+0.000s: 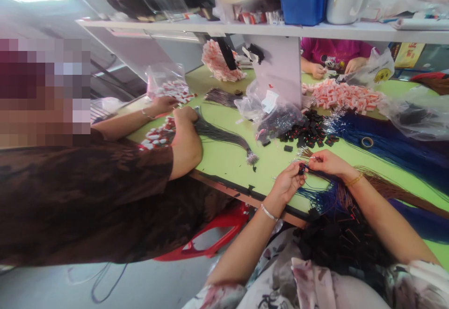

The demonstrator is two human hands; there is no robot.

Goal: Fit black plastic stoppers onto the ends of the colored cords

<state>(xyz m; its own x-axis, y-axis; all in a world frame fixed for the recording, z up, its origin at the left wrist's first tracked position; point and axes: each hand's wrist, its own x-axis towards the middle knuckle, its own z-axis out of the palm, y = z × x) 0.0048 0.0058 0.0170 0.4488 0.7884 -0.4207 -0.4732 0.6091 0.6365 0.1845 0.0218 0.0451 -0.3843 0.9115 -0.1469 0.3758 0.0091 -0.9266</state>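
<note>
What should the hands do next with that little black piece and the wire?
Probably push the wire end into the small black piece. The left hand pinches that piece, and the right hand holds a thin wire right beside it, almost touching.

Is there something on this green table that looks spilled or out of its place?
Yes. Small black parts lie scattered loose on the green table, beside a torn-open plastic bag, as if spilled from it. One black piece sits apart from the pile. A tape roll rests on the blue wires.
</note>
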